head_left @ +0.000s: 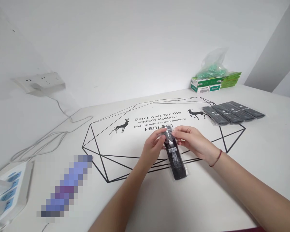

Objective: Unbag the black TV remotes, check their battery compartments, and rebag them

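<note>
Between my hands is a black remote control (pixel 176 161) in a clear plastic sleeve, with a small white label on the side that faces up. My left hand (pixel 152 145) pinches the sleeve at the left of the remote's far end. At the right of that same end, my right hand (pixel 189 137) also has thumb and fingers closed on the plastic. The near end of the remote points toward me, low over the table or on it; I cannot tell which. Several more wrapped remotes (pixel 232 112) lie side by side at the right.
Green and white boxes (pixel 206 84) stand at the back right, with a clear bag (pixel 214 66) of green material on top. On the left are a power strip (pixel 16 190), a blurred bluish object (pixel 67 187), loose cable (pixel 60 137) and a wall socket (pixel 42 82). The white table (pixel 207 196) bears printed lettering and deer.
</note>
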`<action>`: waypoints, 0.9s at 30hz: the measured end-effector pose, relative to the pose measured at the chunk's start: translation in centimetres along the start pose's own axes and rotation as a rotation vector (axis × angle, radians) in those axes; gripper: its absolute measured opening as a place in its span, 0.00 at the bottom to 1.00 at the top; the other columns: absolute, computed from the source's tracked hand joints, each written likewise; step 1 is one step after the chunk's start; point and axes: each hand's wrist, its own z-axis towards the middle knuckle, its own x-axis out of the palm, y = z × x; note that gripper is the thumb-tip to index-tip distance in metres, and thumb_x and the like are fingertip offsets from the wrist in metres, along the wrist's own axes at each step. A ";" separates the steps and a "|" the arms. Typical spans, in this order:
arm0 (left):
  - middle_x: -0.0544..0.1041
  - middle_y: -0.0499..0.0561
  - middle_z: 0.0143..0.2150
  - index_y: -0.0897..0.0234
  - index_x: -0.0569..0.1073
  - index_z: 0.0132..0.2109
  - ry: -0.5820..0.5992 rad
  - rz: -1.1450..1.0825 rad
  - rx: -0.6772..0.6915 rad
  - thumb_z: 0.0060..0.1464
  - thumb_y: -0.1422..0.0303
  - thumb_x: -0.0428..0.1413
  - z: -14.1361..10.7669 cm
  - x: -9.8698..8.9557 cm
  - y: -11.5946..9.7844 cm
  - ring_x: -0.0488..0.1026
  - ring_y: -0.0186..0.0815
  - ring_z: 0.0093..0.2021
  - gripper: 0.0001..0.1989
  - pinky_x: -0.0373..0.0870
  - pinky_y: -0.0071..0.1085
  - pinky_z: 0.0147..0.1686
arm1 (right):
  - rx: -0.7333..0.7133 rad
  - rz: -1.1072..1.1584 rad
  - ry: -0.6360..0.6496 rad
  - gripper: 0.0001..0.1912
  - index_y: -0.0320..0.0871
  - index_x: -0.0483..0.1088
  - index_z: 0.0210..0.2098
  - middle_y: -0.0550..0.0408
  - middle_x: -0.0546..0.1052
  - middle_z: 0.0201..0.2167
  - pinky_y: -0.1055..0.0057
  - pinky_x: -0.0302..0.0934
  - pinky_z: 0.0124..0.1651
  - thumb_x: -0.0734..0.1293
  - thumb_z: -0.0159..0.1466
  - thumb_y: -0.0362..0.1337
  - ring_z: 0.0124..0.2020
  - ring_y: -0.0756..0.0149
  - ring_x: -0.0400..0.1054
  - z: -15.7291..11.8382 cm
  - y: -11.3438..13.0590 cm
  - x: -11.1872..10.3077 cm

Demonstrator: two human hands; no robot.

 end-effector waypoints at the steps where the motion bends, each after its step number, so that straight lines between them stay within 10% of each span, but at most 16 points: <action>1: 0.75 0.51 0.38 0.58 0.71 0.49 -0.004 -0.007 0.000 0.57 0.60 0.53 0.0 0.0 -0.1 0.72 0.35 0.37 0.15 0.73 0.32 0.34 | 0.009 0.005 -0.003 0.14 0.41 0.66 0.22 0.62 0.64 0.20 0.71 0.54 0.29 0.73 0.48 0.43 0.23 0.73 0.56 0.0 0.0 0.0; 17: 0.76 0.53 0.43 0.61 0.70 0.48 0.008 -0.031 -0.015 0.53 0.61 0.58 0.3 -0.2 0.1 0.74 0.34 0.34 0.17 0.73 0.32 0.33 | -0.185 -0.358 0.020 0.13 0.46 0.60 0.39 0.67 0.64 0.17 0.70 0.57 0.30 0.66 0.58 0.42 0.22 0.69 0.61 0.0 -0.2 -0.7; 27: 0.76 0.54 0.46 0.60 0.70 0.49 -0.031 0.047 0.018 0.53 0.62 0.58 0.2 -0.3 0.1 0.74 0.33 0.35 0.16 0.72 0.29 0.31 | -0.245 -0.523 0.008 0.17 0.47 0.58 0.40 0.58 0.68 0.34 0.69 0.60 0.33 0.68 0.58 0.45 0.32 0.67 0.65 0.0 -1.2 -0.4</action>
